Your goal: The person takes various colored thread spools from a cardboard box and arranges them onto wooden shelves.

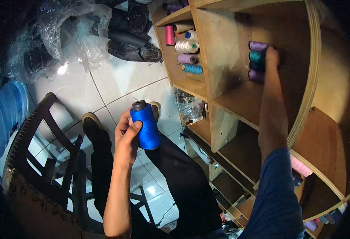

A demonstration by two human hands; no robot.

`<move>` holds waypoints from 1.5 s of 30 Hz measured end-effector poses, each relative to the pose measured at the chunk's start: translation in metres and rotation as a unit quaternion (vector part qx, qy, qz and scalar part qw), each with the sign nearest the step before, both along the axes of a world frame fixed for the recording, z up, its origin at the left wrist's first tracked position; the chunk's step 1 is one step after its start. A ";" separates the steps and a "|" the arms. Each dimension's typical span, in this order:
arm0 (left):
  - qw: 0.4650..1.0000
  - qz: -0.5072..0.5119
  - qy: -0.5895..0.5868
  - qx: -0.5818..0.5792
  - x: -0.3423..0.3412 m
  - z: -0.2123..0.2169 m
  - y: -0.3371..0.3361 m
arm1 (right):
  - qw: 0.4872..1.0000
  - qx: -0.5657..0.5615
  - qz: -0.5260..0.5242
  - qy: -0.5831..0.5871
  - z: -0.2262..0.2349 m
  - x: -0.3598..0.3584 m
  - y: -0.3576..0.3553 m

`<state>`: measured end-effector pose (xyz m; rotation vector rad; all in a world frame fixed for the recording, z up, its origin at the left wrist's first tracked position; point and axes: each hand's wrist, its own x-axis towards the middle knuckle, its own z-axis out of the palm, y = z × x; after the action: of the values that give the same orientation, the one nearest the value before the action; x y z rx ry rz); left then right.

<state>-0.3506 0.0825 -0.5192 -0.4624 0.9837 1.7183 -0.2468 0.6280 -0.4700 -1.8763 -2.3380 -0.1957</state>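
My left hand [127, 133] is closed around a cone-shaped spool of bright blue thread [147, 129], tilted slightly, with its dark core end up. My right arm stretches into a wooden shelf compartment. There my right hand [272, 59] is closed at the right ends of a row of spools lying on their sides. A purple spool [258, 46] is at the far end, then a teal spool [256, 56], a dark spool [256, 66] and another purple spool [256, 76]. The fingertips are partly hidden; I cannot tell whether the teal or the dark spool is gripped.
The neighbouring compartment holds several spools, among them a pink one [170, 36], a white one [187, 46] and a light blue one [192, 69]. A dark chair [47, 127] stands at the left. Clear plastic [71, 32] and dark sandals [145, 55] lie on the tiled floor.
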 end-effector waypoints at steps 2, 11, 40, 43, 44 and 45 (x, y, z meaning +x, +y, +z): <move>1.000 -0.013 -0.002 0.010 -0.001 0.000 0.004 | 0.997 0.056 -0.032 -0.038 0.003 -0.025 -0.032; 0.976 -0.086 0.199 -0.001 -0.002 -0.002 0.007 | 0.632 -0.603 0.487 0.022 0.028 -0.088 -0.352; 0.921 -0.224 0.315 -0.058 -0.024 0.007 0.024 | 0.997 -0.072 -0.014 0.008 0.014 -0.052 0.010; 0.920 -0.217 0.323 -0.052 -0.024 0.005 0.028 | 0.999 -0.039 0.005 -0.029 0.011 -0.046 0.036; 0.921 -0.214 0.322 -0.049 -0.024 0.004 0.030 | 0.997 -0.067 -0.003 -0.033 0.016 -0.044 0.048; 0.920 -0.219 0.318 -0.067 -0.025 0.003 0.026 | 0.993 -0.108 -0.012 -0.033 0.008 -0.046 0.043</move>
<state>-0.3752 0.1084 -0.5163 0.2563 1.5413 1.4032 -0.2928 0.6712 -0.4622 -2.0236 -2.4702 -0.0059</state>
